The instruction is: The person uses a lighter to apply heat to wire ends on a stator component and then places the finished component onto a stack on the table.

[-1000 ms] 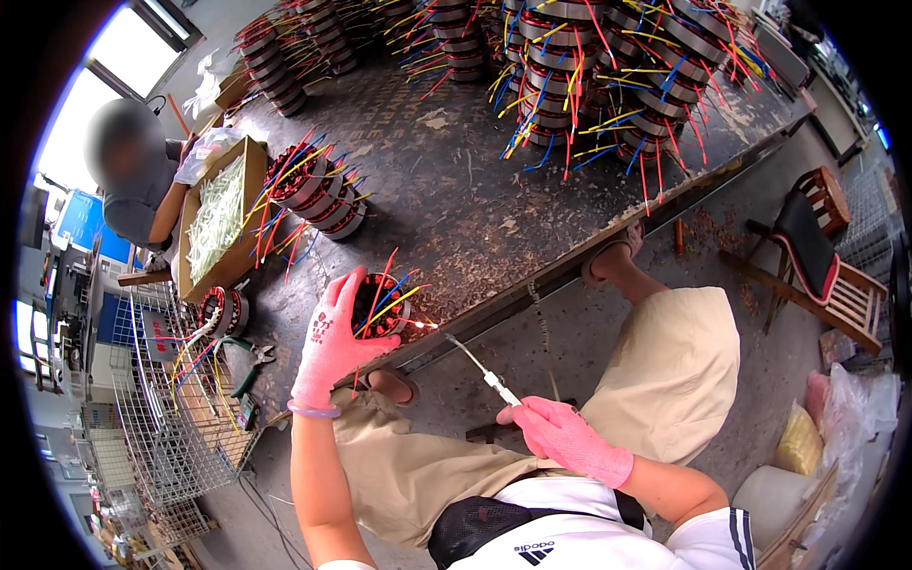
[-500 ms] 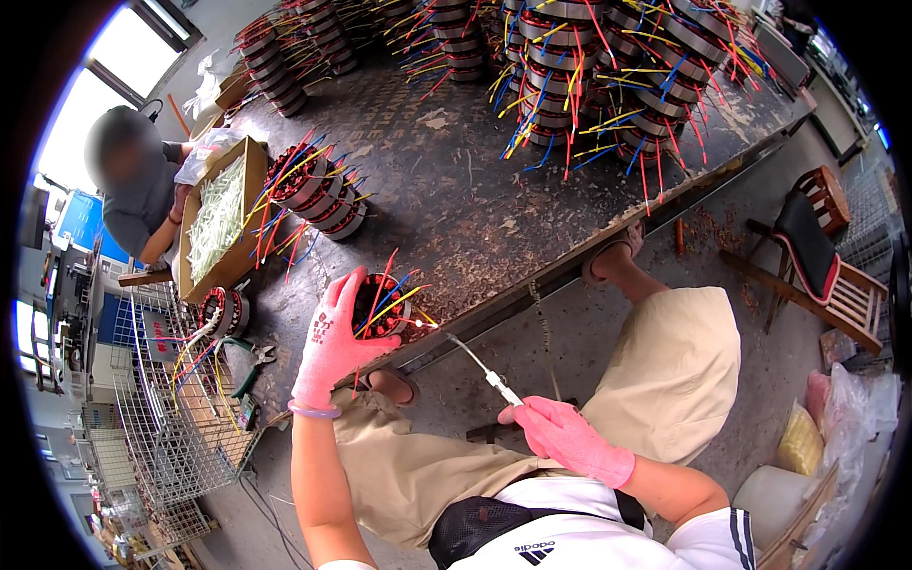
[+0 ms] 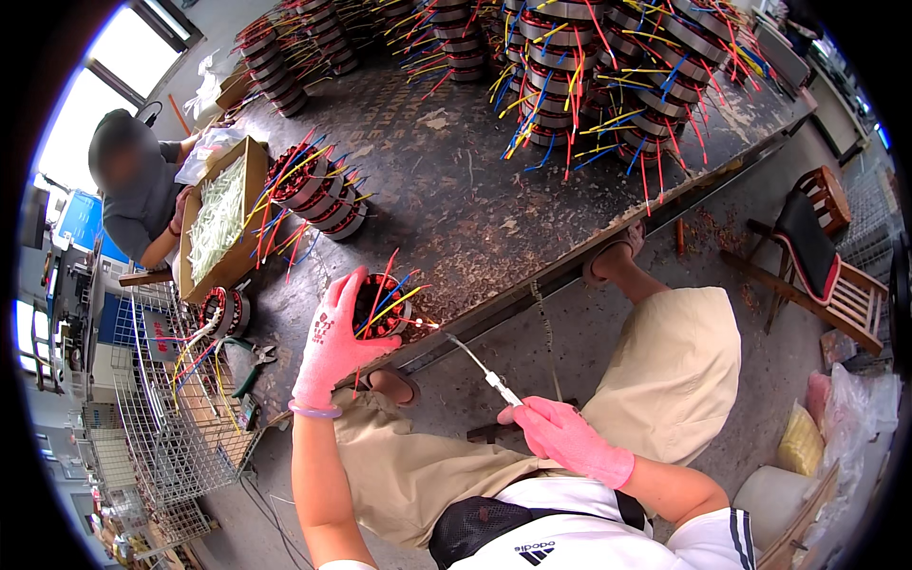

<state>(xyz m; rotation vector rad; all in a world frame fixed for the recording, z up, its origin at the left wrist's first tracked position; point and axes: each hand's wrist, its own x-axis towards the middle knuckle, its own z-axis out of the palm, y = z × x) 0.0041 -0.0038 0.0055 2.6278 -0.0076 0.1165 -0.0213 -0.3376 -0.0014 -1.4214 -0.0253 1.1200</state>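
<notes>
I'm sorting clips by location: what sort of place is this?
Probably a small workshop or factory room. Stacks of metal rings with coloured wires stand on a worn table, pliers lie toward its left, and the gloved right hand holds a slim white tool.

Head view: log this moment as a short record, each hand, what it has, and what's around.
Left hand: pink glove, curved around a wire-wound ring by the near edge of the table
Right hand: pink glove, gripping a white-handled tool
Tool tip: right of the ring, apart from it
Glow: bright orange, between ring and tip
Left side: pliers, another wound ring
Beyond: short ring stack, box of pale thin pieces
Co-worker: behind the box
</notes>
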